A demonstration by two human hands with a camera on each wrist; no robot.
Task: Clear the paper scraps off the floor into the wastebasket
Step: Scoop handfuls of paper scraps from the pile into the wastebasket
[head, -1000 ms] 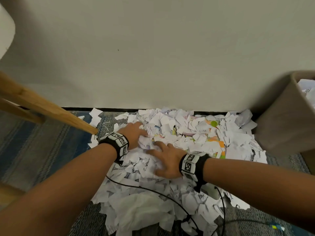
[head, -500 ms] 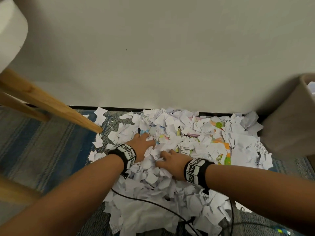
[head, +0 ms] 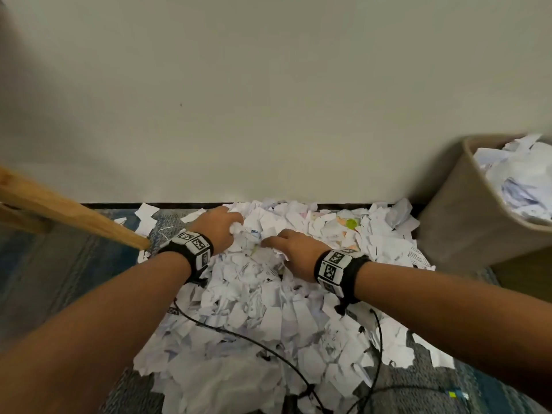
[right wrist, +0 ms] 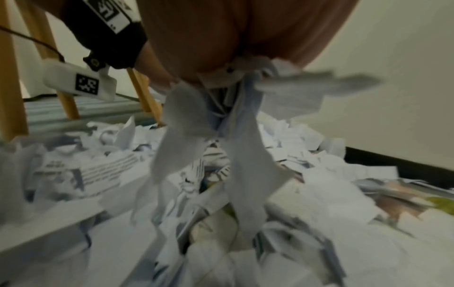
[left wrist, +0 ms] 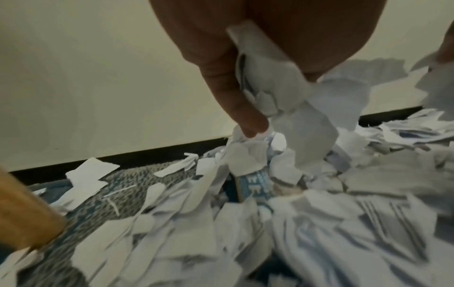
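Note:
A big heap of torn white paper scraps (head: 268,309) covers the carpet against the wall. My left hand (head: 222,231) sits at the heap's far left and grips a bunch of scraps (left wrist: 294,97) that hang from its curled fingers, lifted a little off the pile. My right hand (head: 294,249) is beside it, near the middle, and also grips a bunch of scraps (right wrist: 221,126) that dangle above the heap. The tan wastebasket (head: 466,210) stands at the right by the wall, holding crumpled paper (head: 519,177).
A slanted wooden chair leg (head: 74,216) ends on the carpet left of the heap, close to my left wrist. Black cables (head: 268,351) trail over the near scraps. Blue-grey striped carpet (head: 53,279) shows at left. The wall with its dark baseboard (head: 113,205) bounds the far side.
Both hands slid forward toward the wall, closed on handfuls of scraps and lifted them slightly off the heap. More of the wastebasket now shows at the right.

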